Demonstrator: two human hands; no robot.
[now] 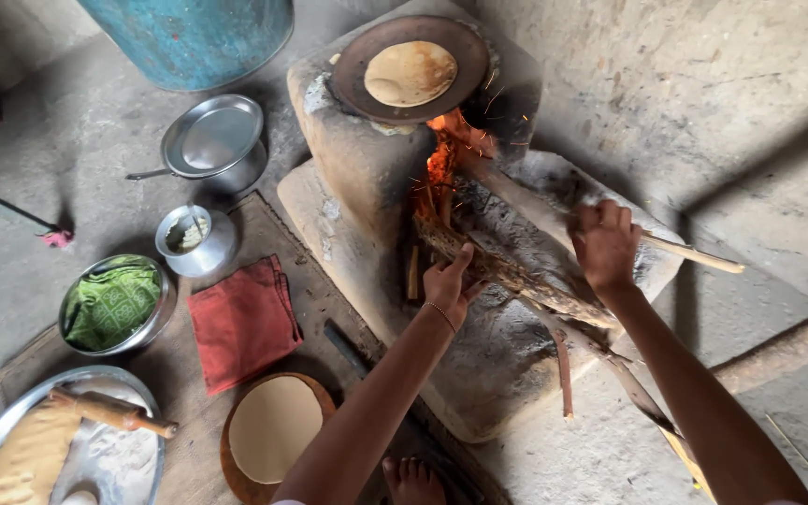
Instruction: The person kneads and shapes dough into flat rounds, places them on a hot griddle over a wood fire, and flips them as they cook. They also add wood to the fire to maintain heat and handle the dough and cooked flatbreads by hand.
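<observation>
Firewood lies in the mouth of a clay stove [367, 168], where flames [441, 159] burn just under a round iron griddle [348, 65] carrying a flatbread [411, 72]. Left hand [448, 285] has its fingers curled over the near end of a rough bark-covered log [516, 276] that points into the fire. Right hand [603, 245] is closed in a fist around a paler, smoother stick [694, 254], whose far end also reaches toward the flames; the rest of it juts out to the right past the hand. More sticks lie across the stove's stone apron below the log. To the left, on a mat, sit a red cloth [240, 323], a wooden board [236, 468] with a rolled-out raw dough disc [275, 427], a steel bowl [165, 309] holding a green cloth [112, 301], a small steel cup [217, 248], a lidded pot [217, 140], and a large tray [133, 463] with a rolling pin [112, 411] resting on it
</observation>
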